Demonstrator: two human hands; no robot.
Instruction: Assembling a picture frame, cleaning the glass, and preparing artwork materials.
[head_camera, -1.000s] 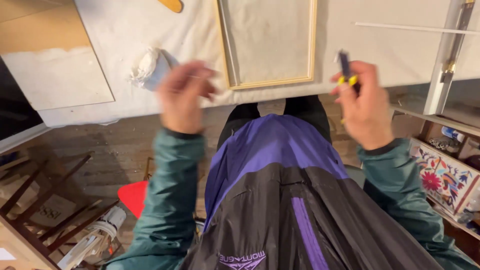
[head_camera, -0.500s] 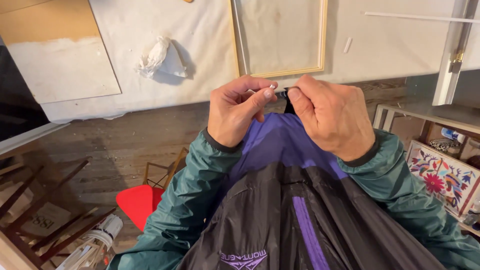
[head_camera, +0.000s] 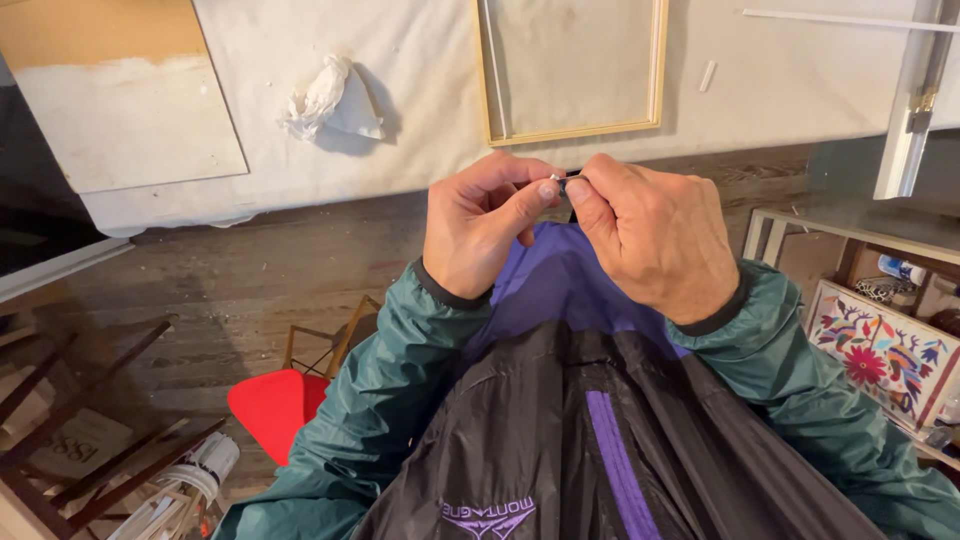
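Observation:
My left hand (head_camera: 480, 235) and my right hand (head_camera: 655, 240) meet in front of my chest, just below the table edge. Between their thumbs and forefingers they pinch a small dark object with a silvery end (head_camera: 562, 180). The left fingertips are on the silvery end and the right ones on the dark part. Most of the object is hidden by my fingers. Above the hands a light wooden frame (head_camera: 655, 70) lies flat on the white cloth-covered table (head_camera: 420, 150).
A crumpled white rag (head_camera: 325, 100) and a part-painted board (head_camera: 120, 110) lie on the table to the left. A red stool (head_camera: 270, 405) and dark wooden slats (head_camera: 80, 400) stand on the plank floor lower left. A flower-patterned box (head_camera: 880, 345) sits at right.
A second ago my hands were apart, the right one holding a small yellow and dark tool. They have come together and now pinch the small object between them.

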